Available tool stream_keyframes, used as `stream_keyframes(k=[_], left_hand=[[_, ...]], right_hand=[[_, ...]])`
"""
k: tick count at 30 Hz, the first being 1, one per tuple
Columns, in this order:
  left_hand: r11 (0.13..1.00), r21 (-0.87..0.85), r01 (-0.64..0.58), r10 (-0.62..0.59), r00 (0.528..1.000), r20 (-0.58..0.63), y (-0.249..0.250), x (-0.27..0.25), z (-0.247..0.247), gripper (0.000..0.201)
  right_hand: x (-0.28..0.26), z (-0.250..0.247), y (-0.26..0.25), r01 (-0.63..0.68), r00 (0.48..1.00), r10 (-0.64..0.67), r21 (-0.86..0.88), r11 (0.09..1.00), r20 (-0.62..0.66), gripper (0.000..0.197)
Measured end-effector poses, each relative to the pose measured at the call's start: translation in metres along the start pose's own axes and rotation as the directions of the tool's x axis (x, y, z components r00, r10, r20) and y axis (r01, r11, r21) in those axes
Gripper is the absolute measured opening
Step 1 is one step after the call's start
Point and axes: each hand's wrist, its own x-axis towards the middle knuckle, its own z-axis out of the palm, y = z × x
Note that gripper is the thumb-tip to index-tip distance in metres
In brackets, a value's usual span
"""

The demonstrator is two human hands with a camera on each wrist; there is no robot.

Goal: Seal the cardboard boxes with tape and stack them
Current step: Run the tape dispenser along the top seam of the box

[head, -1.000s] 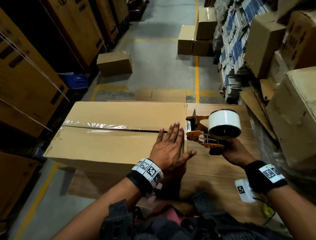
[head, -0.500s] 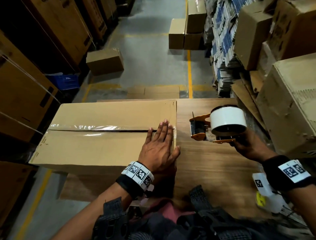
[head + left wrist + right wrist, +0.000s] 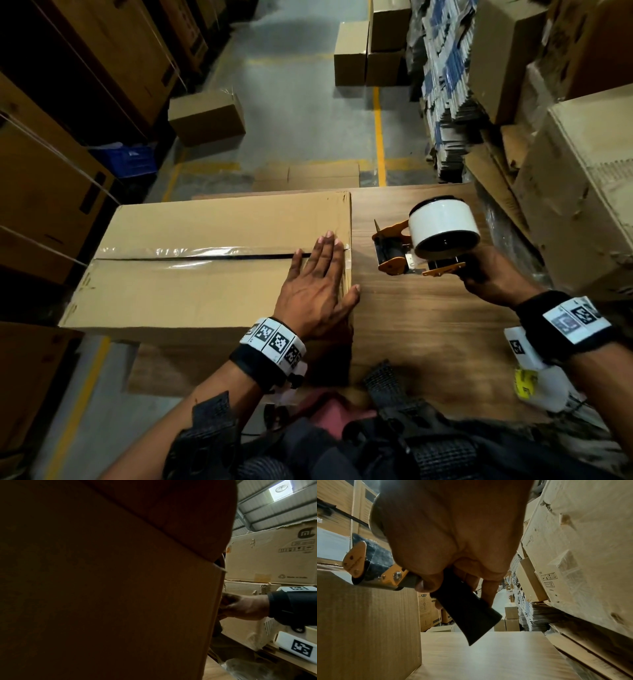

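Pressing flat, the left hand (image 3: 317,291) smooths tape onto the cardboard box (image 3: 191,284) at its right edge; the right hand (image 3: 493,281) grips the tape dispenser (image 3: 424,240) above the table (image 3: 428,325). Firm rubbing should bond it.

Left hand (image 3: 313,291) lies flat on the taped box (image 3: 191,284) at the counter's (image 3: 428,335) left edge; right hand (image 3: 493,279) holds the dispenser (image 3: 424,243) just beside it.

The cardboard box (image 3: 178,294) lies on the table (image 3: 421,329), left of the tape dispenser (image 3: 424,240).
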Motion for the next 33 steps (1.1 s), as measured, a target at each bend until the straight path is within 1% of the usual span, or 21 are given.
stream_keyframes(k=[2, 4, 5, 7, 8, 9, 11, 13, 14, 15, 18, 20, 24, 26, 28, 29, 30, 31, 32, 33], left_hand=[[1.000, -0.004, -0.002, 0.002, 1.000, 0.001, 0.000, 0.000, 0.000, 0.087], [1.000, 0.000, -0.001, 0.001, 1.000, -0.009, 0.000, -0.001, 0.000, 0.087], [1.000, 0.002, -0.001, 0.001, 1.000, -0.012, 0.000, -0.001, 0.001, 0.087], [1.000, 0.002, -0.001, 0.001, 1.000, -0.011, 0.000, -0.001, 0.002, 0.088], [1.000, 0.002, -0.001, 0.001, 1.000, -0.010, -0.001, -0.001, 0.002, 0.088], [1.000, 0.001, 0.000, 0.000, 1.000, -0.009, -0.001, -0.001, 0.002, 0.089], [1.000, 0.000, 0.003, -0.003, 1.000, -0.010, -0.001, 0.000, 0.001, 0.088], [1.000, 0.000, 0.001, -0.001, 1.000, -0.010, 0.000, 0.000, 0.000, 0.087], [1.000, -0.001, 0.000, 0.000, 1.000, -0.006, 0.000, 0.000, 0.000, 0.087], [1.000, -0.003, 0.000, 0.000, 1.000, -0.001, -0.001, 0.000, 0.000, 0.087], [1.000, 0.002, 0.003, -0.003, 1.000, -0.001, 0.000, 0.000, 0.000, 0.088], [1.000, -0.001, 0.005, -0.005, 1.000, -0.003, 0.001, 0.000, 0.001, 0.090], [1.000, -0.003, 0.004, -0.004, 1.000, 0.001, 0.000, 0.000, 0.001, 0.092], [1.000, 0.000, 0.004, -0.004, 1.000, 0.001, 0.000, 0.000, 0.002, 0.093], [1.000, 0.000, 0.002, -0.002, 1.000, -0.002, 0.000, 0.000, 0.001, 0.094], [1.000, 0.003, 0.001, -0.001, 1.000, -0.001, 0.000, 0.001, 0.001, 0.094], [1.000, 0.009, 0.002, -0.002, 1.000, -0.002, 0.000, 0.001, 0.001, 0.095], [1.000, 0.014, 0.005, -0.005, 1.000, -0.006, 0.001, 0.001, 0.001, 0.095], [1.000, 0.016, 0.007, -0.007, 1.000, -0.008, 0.001, 0.001, 0.002, 0.095], [1.000, 0.019, 0.008, -0.008, 1.000, -0.011, 0.002, 0.000, 0.003, 0.095]], right_hand=[[-0.008, -0.005, -0.007, 0.036, 0.999, -0.036, 0.094, 0.995, -0.002, 0.013], [-0.015, -0.010, -0.011, 0.073, 0.997, -0.073, 0.141, 0.987, -0.004, 0.024], [-0.017, -0.013, -0.013, 0.088, 0.996, -0.089, 0.134, 0.987, 0.005, 0.026], [-0.018, -0.015, -0.011, 0.102, 0.994, -0.104, 0.077, 0.992, 0.021, 0.026], [-0.016, -0.014, -0.010, 0.086, 0.996, -0.087, 0.050, 0.995, 0.016, 0.024], [-0.012, -0.014, -0.006, 0.054, 0.999, -0.054, 0.000, 0.999, -0.001, 0.024], [-0.007, -0.014, 0.003, -0.014, 1.000, 0.015, -0.111, 0.994, 0.009, 0.032], [-0.007, -0.015, 0.003, -0.081, 0.996, 0.087, -0.268, 0.960, 0.010, 0.031], [-0.007, -0.014, 0.006, -0.109, 0.993, 0.119, -0.293, 0.950, 0.015, 0.030], [-0.007, -0.014, 0.007, -0.117, 0.991, 0.130, -0.291, 0.950, 0.025, 0.030], [-0.002, -0.002, 0.015, -0.107, 0.990, 0.127, -0.268, 0.957, 0.060, 0.044], [0.005, 0.010, 0.019, -0.109, 0.988, 0.137, -0.300, 0.948, 0.075, 0.048], [0.020, 0.037, 0.010, -0.084, 0.983, 0.131, -0.328, 0.941, 0.125, 0.038], [0.025, 0.045, 0.003, -0.070, 0.980, 0.132, -0.361, 0.930, 0.149, 0.037], [0.028, 0.044, -0.004, -0.085, 0.978, 0.147, -0.368, 0.926, 0.145, 0.036], [0.029, 0.044, -0.006, -0.088, 0.980, 0.151, -0.391, 0.916, 0.133, 0.036], [0.029, 0.045, -0.005, -0.070, 0.983, 0.139, -0.450, 0.890, 0.123, 0.035], [0.027, 0.046, -0.003, -0.025, 0.983, 0.120, -0.543, 0.839, 0.141, 0.034], [0.022, 0.050, 0.003, 0.030, 0.974, 0.120, -0.627, 0.778, 0.194, 0.033], [0.014, 0.057, 0.012, 0.062, 0.958, 0.143, -0.665, 0.744, 0.249, 0.032]])
